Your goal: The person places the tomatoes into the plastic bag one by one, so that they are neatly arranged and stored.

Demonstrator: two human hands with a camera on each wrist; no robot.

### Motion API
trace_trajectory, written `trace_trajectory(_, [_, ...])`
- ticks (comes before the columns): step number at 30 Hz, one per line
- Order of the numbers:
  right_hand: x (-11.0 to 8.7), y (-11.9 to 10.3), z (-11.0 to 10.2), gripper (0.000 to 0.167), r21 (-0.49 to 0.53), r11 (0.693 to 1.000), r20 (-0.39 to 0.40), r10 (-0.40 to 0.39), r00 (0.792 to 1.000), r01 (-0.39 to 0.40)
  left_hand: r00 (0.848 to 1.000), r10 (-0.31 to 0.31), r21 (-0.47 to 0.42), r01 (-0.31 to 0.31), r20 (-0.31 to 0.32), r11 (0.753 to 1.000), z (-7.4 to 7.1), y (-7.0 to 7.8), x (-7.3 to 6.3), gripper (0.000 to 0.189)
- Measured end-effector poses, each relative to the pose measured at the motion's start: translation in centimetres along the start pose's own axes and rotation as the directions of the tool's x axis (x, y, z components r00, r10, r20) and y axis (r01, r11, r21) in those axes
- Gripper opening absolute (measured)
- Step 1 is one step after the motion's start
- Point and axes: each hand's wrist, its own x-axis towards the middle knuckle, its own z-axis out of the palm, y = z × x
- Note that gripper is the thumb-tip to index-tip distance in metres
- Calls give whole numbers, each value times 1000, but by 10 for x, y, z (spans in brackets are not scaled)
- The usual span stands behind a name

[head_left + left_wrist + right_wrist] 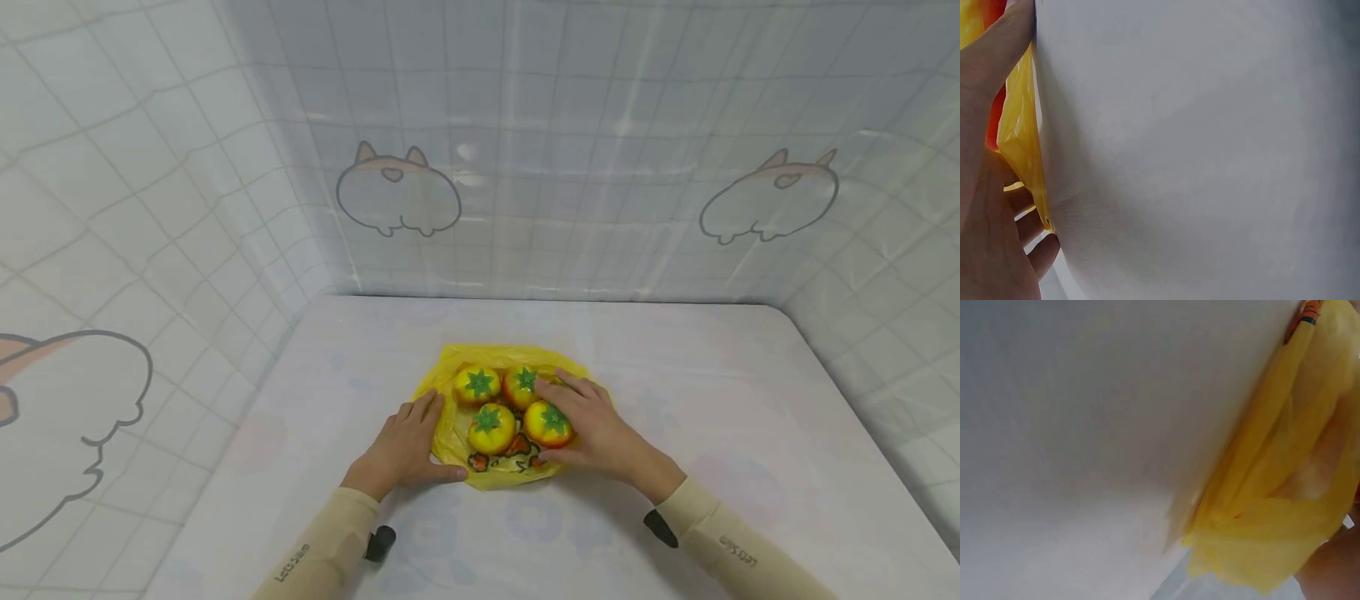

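Observation:
Several round yellow-and-red fruits (pixel 492 428) with green star-shaped tops sit in a cluster on a flattened yellow plastic bag (pixel 517 477). A cartoon print shows on the bag near its front edge. My left hand (pixel 405 442) lies along the bag's left edge, thumb spread toward the front and fingers extended. In the left wrist view the thin yellow plastic (pixel 1021 125) lies against that hand. My right hand (pixel 596 425) spans the right side, its fingers reaching over the nearest right fruit (pixel 549 423). Yellow plastic (pixel 1260 506) hangs folded in the right wrist view.
The bag lies on a white-covered table (pixel 712 400). A tiled curtain with cartoon animal drawings (pixel 399 193) stands behind and at both sides. Dark wrist devices (pixel 381 543) sit under both forearms, which wear beige sleeves (pixel 322 542).

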Motion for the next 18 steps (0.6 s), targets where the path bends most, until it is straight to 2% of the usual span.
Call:
trace_trajectory(10, [0,2,9,100,-114,992,-7,-61,998,60,1000,8,-2,-8,-21,1000,1,-1,0,132])
trace_trajectory(18, [-3,1,12,102,-157,985,36,-69,997,74,1000,20,-4,-20,-12,1000,2,-2,-1,131])
